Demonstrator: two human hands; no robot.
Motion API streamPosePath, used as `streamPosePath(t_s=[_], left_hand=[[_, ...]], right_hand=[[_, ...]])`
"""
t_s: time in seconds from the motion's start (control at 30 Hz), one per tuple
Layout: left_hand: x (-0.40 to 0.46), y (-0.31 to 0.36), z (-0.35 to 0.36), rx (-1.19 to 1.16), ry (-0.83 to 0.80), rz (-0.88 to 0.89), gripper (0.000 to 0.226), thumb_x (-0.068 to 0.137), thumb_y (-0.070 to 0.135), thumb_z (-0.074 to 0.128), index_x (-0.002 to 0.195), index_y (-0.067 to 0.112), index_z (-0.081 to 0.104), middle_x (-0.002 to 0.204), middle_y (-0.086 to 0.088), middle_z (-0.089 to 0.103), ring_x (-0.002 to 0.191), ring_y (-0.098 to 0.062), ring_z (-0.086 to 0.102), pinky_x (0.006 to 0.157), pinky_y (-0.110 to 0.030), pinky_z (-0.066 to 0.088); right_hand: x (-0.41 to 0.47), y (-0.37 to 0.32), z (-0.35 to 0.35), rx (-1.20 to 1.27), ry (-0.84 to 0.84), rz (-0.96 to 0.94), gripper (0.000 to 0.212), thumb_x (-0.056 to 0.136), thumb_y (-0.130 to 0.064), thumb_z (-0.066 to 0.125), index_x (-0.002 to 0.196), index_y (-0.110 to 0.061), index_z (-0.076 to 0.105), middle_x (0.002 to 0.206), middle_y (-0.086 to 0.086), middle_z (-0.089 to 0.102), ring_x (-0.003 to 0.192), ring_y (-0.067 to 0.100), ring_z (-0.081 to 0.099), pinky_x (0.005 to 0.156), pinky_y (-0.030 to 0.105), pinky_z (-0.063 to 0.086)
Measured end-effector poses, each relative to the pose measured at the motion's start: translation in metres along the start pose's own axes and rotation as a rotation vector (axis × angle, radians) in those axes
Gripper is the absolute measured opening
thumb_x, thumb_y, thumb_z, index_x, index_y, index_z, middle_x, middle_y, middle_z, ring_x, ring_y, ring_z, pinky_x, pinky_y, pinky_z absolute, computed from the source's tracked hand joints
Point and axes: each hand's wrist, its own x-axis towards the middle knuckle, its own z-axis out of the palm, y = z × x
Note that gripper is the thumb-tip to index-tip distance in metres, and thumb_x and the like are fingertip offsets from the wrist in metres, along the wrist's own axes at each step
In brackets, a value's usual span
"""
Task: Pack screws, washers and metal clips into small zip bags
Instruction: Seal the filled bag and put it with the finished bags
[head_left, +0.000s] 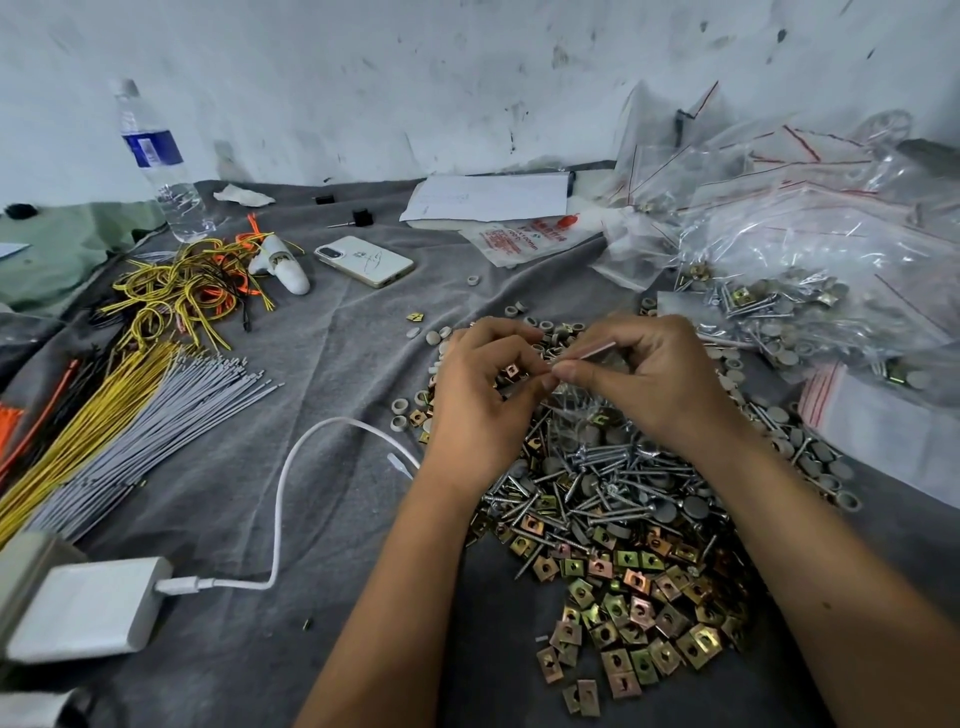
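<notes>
A small zip bag (576, 400) is held above the middle of the hardware pile, just in front of the person. Its red-striped mouth is pinched between the two hands, and its clear body hangs down with screws and grey washers faintly visible inside. The right hand (654, 379) grips the strip from the right, its fingers curled and its thumb pressed on the seal. The left hand (478, 395) pinches the left end, and a brass-coloured clip (511, 370) appears to be tucked under its curled fingers.

The step in hand is judged to be either the closing of the mouth or its opening for the clip; which one cannot be told. For a good seal, the strip is best kept level and pressed along from one end to the other, with no screw point caught in the track.

Below the hands, loose screws (597, 467) are heaped, with metal clips (623, 608) spread nearer and washers (810, 452) scattered to the right. Filled bags (810, 291) are piled far right. All of it lies on a grey cloth (337, 364) over the tabletop.

The bag's contents cannot be counted through the glare. The fingertips of both hands are hidden behind the knuckles, and whether the seal is already engaged is not discernible. The pile beneath the forearms is covered.
</notes>
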Motion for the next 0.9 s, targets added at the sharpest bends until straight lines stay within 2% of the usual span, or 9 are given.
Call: streamPosePath(t_s=[0.13, 0.23, 0.43, 0.53, 0.6, 0.67, 0.77, 0.83, 0.9], left_hand=[[-0.001, 0.0, 0.0, -0.023, 0.016, -0.054, 0.011, 0.084, 0.011, 0.083, 0.081, 0.016, 0.074, 0.112, 0.015, 0.065, 0.114, -0.011, 0.058, 0.089, -0.053, 0.056], [-0.001, 0.001, 0.0, -0.054, 0.026, -0.108, 0.009, 0.086, 0.017, 0.082, 0.085, 0.021, 0.075, 0.112, 0.016, 0.067, 0.112, -0.012, 0.062, 0.089, -0.053, 0.056], [-0.001, 0.011, 0.001, -0.168, 0.031, -0.195, 0.008, 0.093, 0.016, 0.076, 0.091, 0.022, 0.071, 0.091, 0.007, 0.073, 0.077, -0.018, 0.067, 0.071, -0.053, 0.059], [0.0, 0.022, 0.009, -0.178, 0.144, -0.227, 0.018, 0.093, 0.02, 0.076, 0.105, 0.027, 0.064, 0.093, 0.009, 0.069, 0.086, -0.01, 0.067, 0.069, -0.031, 0.058], [0.006, 0.035, 0.019, -0.18, 0.225, -0.238, 0.029, 0.096, 0.026, 0.073, 0.119, 0.031, 0.055, 0.106, 0.013, 0.067, 0.095, 0.002, 0.065, 0.072, -0.016, 0.055], [0.019, 0.052, 0.037, -0.123, 0.254, -0.2, 0.032, 0.098, 0.033, 0.068, 0.125, 0.03, 0.052, 0.116, 0.01, 0.064, 0.105, -0.002, 0.062, 0.084, -0.025, 0.058], [0.044, 0.081, 0.077, -0.015, 0.167, -0.092, 0.036, 0.097, 0.041, 0.059, 0.128, 0.024, 0.056, 0.127, 0.003, 0.061, 0.119, -0.016, 0.057, 0.1, -0.047, 0.053], [0.062, 0.098, 0.112, 0.078, 0.044, -0.01, 0.034, 0.1, 0.039, 0.058, 0.128, 0.019, 0.06, 0.131, -0.004, 0.06, 0.123, -0.023, 0.052, 0.104, -0.048, 0.047], [0.076, 0.106, 0.149, 0.247, -0.116, 0.071, 0.035, 0.102, 0.036, 0.057, 0.13, 0.016, 0.063, 0.135, -0.012, 0.058, 0.126, -0.031, 0.048, 0.107, -0.047, 0.042]], right_hand=[[0.001, 0.002, -0.004, 0.086, 0.1, 0.057, 0.012, 0.077, -0.029, 0.082, 0.086, -0.023, 0.077, 0.084, -0.005, 0.077, 0.075, 0.011, 0.073, 0.066, 0.018, 0.056], [0.002, 0.002, -0.005, 0.097, 0.119, 0.066, 0.018, 0.075, -0.031, 0.083, 0.081, -0.016, 0.074, 0.081, 0.001, 0.075, 0.075, 0.018, 0.071, 0.067, 0.025, 0.058], [0.004, -0.004, -0.007, 0.168, 0.185, 0.108, 0.013, 0.077, -0.027, 0.083, 0.077, -0.019, 0.072, 0.076, 0.007, 0.072, 0.068, 0.022, 0.065, 0.062, 0.039, 0.057], [0.008, -0.012, -0.022, 0.158, 0.281, 0.133, 0.015, 0.074, -0.035, 0.082, 0.08, -0.024, 0.075, 0.079, 0.007, 0.074, 0.073, 0.031, 0.07, 0.066, 0.043, 0.06], [0.02, -0.015, -0.044, 0.212, 0.346, 0.157, 0.01, 0.077, -0.03, 0.084, 0.081, -0.025, 0.077, 0.079, 0.003, 0.076, 0.071, 0.027, 0.072, 0.061, 0.033, 0.06], [0.04, -0.009, -0.077, 0.274, 0.448, 0.218, 0.007, 0.082, -0.025, 0.084, 0.079, -0.027, 0.078, 0.08, 0.001, 0.077, 0.058, 0.01, 0.067, 0.05, 0.021, 0.05], [0.068, 0.016, -0.143, 0.35, 0.659, 0.345, 0.01, 0.086, -0.02, 0.082, 0.078, -0.02, 0.075, 0.077, 0.006, 0.076, 0.047, 0.012, 0.051, 0.044, 0.021, 0.039], [0.071, 0.038, -0.19, 0.269, 0.83, 0.482, 0.012, 0.083, -0.014, 0.083, 0.085, -0.016, 0.071, 0.078, 0.007, 0.075, 0.053, 0.016, 0.06, 0.052, 0.028, 0.05], [0.057, 0.059, -0.223, -0.012, 0.953, 0.667, 0.026, 0.078, -0.016, 0.086, 0.094, -0.018, 0.066, 0.093, 0.011, 0.075, 0.076, 0.025, 0.073, 0.074, 0.04, 0.061]])
